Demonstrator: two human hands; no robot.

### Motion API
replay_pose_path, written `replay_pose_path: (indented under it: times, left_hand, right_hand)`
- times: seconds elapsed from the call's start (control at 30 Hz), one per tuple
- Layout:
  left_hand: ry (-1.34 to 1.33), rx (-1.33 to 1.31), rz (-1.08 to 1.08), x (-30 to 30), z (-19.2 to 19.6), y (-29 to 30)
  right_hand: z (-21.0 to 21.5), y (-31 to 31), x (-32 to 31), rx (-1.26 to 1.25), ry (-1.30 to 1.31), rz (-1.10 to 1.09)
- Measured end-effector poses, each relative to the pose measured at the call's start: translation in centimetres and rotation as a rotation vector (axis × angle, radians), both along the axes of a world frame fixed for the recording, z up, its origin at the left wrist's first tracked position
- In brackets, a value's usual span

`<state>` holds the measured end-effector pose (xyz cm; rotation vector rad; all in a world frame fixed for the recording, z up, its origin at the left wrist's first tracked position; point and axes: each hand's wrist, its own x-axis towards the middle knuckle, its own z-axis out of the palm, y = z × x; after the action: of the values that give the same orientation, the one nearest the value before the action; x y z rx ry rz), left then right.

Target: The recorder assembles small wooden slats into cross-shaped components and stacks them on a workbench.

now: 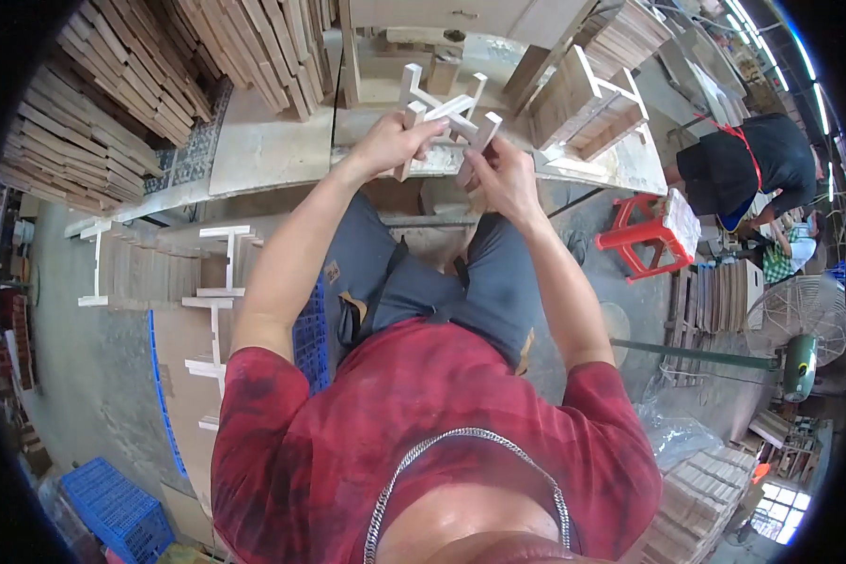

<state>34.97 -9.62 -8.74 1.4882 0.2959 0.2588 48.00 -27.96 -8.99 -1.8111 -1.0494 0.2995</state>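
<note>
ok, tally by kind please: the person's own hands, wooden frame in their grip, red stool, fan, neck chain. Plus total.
Hands: 2 (left hand, right hand)
Wooden frame in grip: 1
Red stool: 1
Fan: 1
Neck chain: 1
Total: 6

Passage exists left of the left hand, over the pale board by the front edge of the bench. Stacked slats obstruct the rear left; an upright post stands beside them. Between both hands, the wooden frame bars crossing; a wood block stands behind. Right of the right hand, stacked frames block all but a front-edge strip.
</note>
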Motion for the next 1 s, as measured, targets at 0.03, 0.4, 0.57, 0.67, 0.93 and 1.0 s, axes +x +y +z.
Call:
replay_pose_path:
  times: [0.03,0.4,0.57,0.67,0.93,1.0]
  left_hand:
    - [0.050,0.346,0.142,0.4,0.3,0.0]
    - [0.039,0.849,0.565,8.8,-2.5,7.1]
    - [-0.015,0.876,0.571,12.2,-4.0,10.1]
    - [0.008,0.876,0.561,12.3,-5.1,9.7]
    - [0.010,0.864,0.576,13.0,-4.1,9.4]
    - [0.033,0.837,0.587,13.3,-3.7,9.3]
  right_hand:
    - [0.5,0.4,0.5,-0.019,0.020,-0.016]
    - [-3.6,10.0,9.0,0.111,-0.025,-0.097]
    - [-5.3,13.1,12.5,0.100,-0.122,-0.118]
    - [-6.3,12.6,12.9,0.073,-0.282,-0.144]
    - [-5.2,13.0,14.0,-0.011,-0.381,-0.148]
    - [-4.4,12.7,14.4,-0.049,-0.221,-0.097]
